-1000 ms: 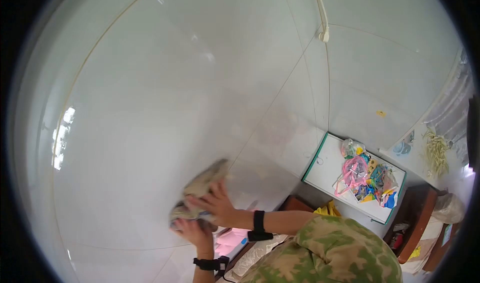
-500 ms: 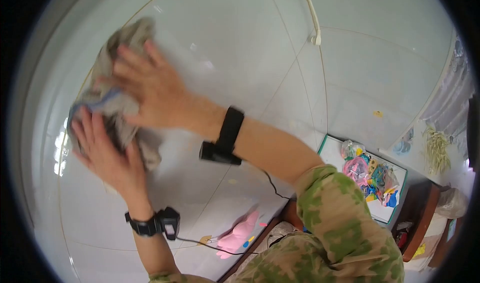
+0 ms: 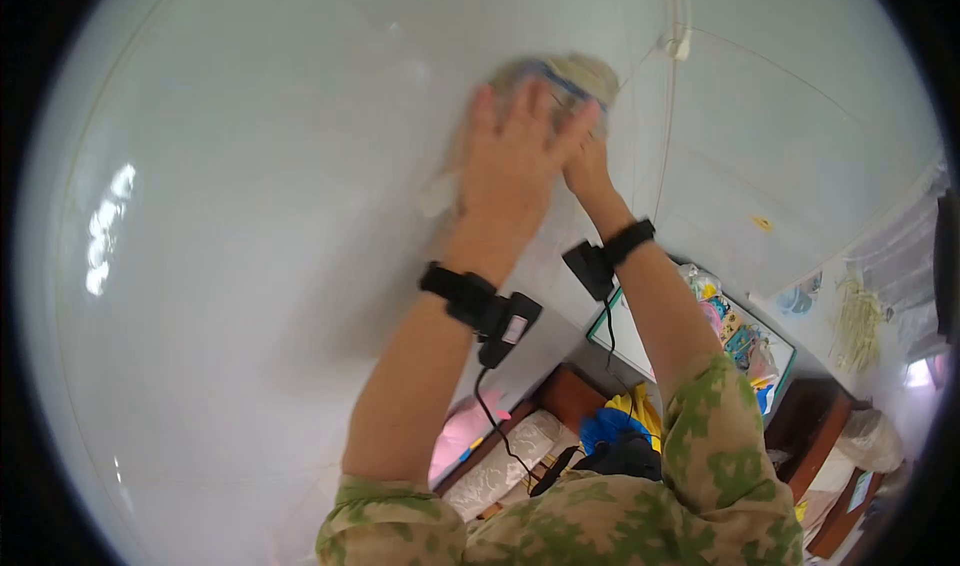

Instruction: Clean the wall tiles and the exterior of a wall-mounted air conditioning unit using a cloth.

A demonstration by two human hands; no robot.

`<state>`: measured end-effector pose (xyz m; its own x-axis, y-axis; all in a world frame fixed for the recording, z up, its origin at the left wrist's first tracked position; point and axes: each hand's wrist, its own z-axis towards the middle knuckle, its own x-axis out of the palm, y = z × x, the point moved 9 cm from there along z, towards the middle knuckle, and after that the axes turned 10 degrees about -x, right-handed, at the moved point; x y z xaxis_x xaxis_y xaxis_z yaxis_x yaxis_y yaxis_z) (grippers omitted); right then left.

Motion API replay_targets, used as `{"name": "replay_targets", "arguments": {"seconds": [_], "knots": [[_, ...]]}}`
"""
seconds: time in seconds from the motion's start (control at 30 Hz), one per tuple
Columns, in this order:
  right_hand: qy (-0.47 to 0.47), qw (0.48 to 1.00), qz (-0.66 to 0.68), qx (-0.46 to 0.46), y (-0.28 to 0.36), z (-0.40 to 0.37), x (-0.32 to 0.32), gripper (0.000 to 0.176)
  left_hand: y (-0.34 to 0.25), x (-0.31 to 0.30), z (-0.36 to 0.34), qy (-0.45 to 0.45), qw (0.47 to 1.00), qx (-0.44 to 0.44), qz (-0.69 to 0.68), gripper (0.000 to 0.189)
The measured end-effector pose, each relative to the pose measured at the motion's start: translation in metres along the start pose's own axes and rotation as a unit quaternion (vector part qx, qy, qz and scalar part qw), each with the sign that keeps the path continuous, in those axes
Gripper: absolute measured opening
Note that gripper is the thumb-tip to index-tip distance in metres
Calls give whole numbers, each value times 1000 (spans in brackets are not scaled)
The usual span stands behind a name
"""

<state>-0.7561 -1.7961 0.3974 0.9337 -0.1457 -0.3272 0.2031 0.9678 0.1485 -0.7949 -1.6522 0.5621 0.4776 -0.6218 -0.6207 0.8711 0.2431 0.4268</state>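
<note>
A crumpled greyish cloth point(image 3: 583, 74) with a blue stripe is against the glossy white tiled wall point(image 3: 250, 216). My left hand point(image 3: 512, 171) lies over the cloth with its fingers spread and pressed flat. Close beside it, my right hand point(image 3: 588, 164) reaches the cloth from the right; its fingers are mostly hidden behind my left hand. Motion blurs both hands slightly. A pale end of the cloth hangs out to the left of my left wrist.
A white cable with a plug fitting point(image 3: 679, 46) runs down the wall near the corner. Below right stands a glass-edged table point(image 3: 630, 338) holding a heap of small colourful items. A pink shape point(image 3: 462, 436) shows on the lower wall, beside a wooden-framed seat point(image 3: 512, 456).
Both hands have swept the cloth from the left part of the wall rightward to near the corner. My left hand now overlaps my right, and the view has shifted.
</note>
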Motion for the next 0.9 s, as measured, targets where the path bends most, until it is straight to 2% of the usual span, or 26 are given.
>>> {"name": "replay_targets", "arguments": {"seconds": [0.07,0.13,0.2,0.27,0.3,0.33,0.43,0.47,0.5,0.57,0.63,0.7,0.73,0.77,0.83,0.9], "knots": [[27,960,191,202,31,-48,-14,49,-32,38,-52,102,992,51,56,53],[113,924,252,264,65,-77,-9,40,-38,43,-101,132,989,54,30,54],[59,903,308,293,103,-134,2,40,-35,29,-135,176,982,56,25,54],[100,978,94,156,162,-185,10,43,-18,16,-163,209,976,37,53,53],[112,907,261,311,173,-193,7,40,-15,4,-192,216,974,40,47,53],[126,783,421,441,197,-189,9,38,-5,-12,-224,197,980,12,30,53],[126,789,451,398,254,-160,-5,37,33,-53,-270,189,979,-72,31,50],[146,878,378,254,279,-132,-17,38,44,-73,-287,197,970,-136,46,49],[137,944,271,125,299,-109,-28,40,56,-80,-289,198,970,-138,45,49],[43,940,323,102,315,-54,-54,43,74,-106,-290,161,967,-160,115,48],[49,946,321,-17,353,-13,-62,46,105,-145,-290,100,964,-191,158,44],[8,937,339,-87,357,70,-103,49,133,-184,-250,48,953,-246,169,43],[-14,926,346,-149,388,88,-104,50,153,-210,-261,-13,947,-278,159,43],[-50,916,347,-196,397,116,-115,51,169,-236,-244,-73,943,-288,149,43],[-99,912,300,-261,414,164,-129,49,186,-274,-218,-151,943,-234,184,58],[-151,912,202,-324,433,196,-137,63,215,-301,-219,-204,930,-279,123,53]]}}
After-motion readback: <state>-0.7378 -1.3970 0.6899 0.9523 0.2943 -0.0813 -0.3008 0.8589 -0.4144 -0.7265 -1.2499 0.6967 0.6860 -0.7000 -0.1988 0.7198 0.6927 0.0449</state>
